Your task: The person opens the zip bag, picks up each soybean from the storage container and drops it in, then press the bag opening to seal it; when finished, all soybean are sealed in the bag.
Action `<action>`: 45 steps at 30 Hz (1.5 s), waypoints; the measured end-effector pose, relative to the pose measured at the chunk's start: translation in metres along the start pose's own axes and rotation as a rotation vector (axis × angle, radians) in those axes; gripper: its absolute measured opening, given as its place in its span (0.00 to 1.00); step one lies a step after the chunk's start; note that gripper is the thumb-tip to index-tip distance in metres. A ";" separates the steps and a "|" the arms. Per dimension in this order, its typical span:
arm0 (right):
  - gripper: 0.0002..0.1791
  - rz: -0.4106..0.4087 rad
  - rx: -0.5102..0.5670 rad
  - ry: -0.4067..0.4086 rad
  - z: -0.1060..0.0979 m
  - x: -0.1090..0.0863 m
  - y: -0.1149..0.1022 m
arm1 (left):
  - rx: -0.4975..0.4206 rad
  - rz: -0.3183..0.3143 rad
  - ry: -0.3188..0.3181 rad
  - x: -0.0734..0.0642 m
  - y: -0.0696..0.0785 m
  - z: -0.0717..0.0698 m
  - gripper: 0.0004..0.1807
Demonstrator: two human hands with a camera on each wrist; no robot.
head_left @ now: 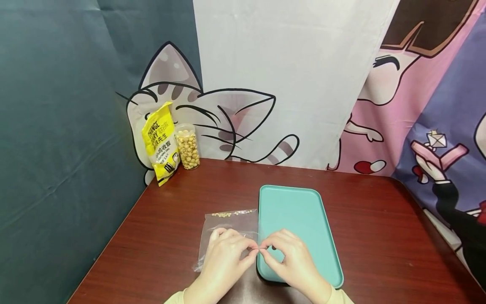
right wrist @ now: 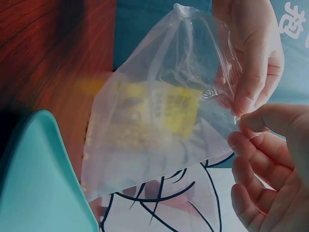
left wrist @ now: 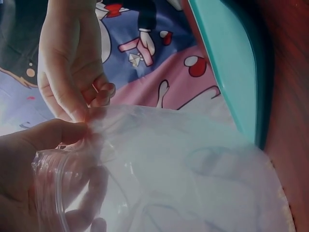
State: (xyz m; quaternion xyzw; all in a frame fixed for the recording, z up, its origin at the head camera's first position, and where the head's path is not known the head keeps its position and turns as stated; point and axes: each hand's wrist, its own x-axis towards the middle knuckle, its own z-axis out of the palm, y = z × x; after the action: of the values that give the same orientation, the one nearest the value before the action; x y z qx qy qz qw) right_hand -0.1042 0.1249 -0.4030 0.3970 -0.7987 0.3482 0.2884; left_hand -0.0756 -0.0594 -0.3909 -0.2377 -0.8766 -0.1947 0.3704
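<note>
A clear zip bag (head_left: 243, 218) stretches away from both hands, with small pale-yellow pieces (head_left: 224, 215) along its far edge. My left hand (head_left: 226, 256) pinches the bag's near edge between thumb and forefinger. Right beside it, my right hand (head_left: 290, 258) pinches the corner of the same edge, and the fingertips of both hands meet there. In the left wrist view the bag (left wrist: 169, 159) shows a ridged strip by the left thumb. Seen from the right wrist, the bag (right wrist: 145, 104) hangs from the pinching fingers, pieces lying along its lower side.
A turquoise tray (head_left: 300, 207) lies on the red-brown table (head_left: 379, 236), partly beneath my right hand. At the back left a yellow snack bag (head_left: 161, 143) leans upright next to a clear jar (head_left: 187, 147) of round yellowish pieces. Printed cloths (head_left: 288, 76) hang behind the table.
</note>
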 end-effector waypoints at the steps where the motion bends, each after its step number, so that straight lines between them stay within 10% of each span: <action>1: 0.04 -0.002 -0.002 0.001 0.000 0.000 0.000 | -0.003 -0.008 -0.001 0.000 0.000 0.000 0.10; 9: 0.02 -0.013 0.002 0.006 0.000 0.001 -0.001 | -0.070 -0.070 -0.040 0.000 -0.001 0.002 0.11; 45: 0.04 -0.121 -0.070 -0.062 -0.015 0.005 -0.001 | -0.010 0.050 0.054 0.002 0.004 0.001 0.07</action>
State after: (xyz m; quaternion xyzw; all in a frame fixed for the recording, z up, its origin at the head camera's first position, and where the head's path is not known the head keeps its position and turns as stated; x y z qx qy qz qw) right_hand -0.1032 0.1339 -0.3905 0.4448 -0.7936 0.2895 0.2976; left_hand -0.0750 -0.0551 -0.3897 -0.2560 -0.8591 -0.1962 0.3973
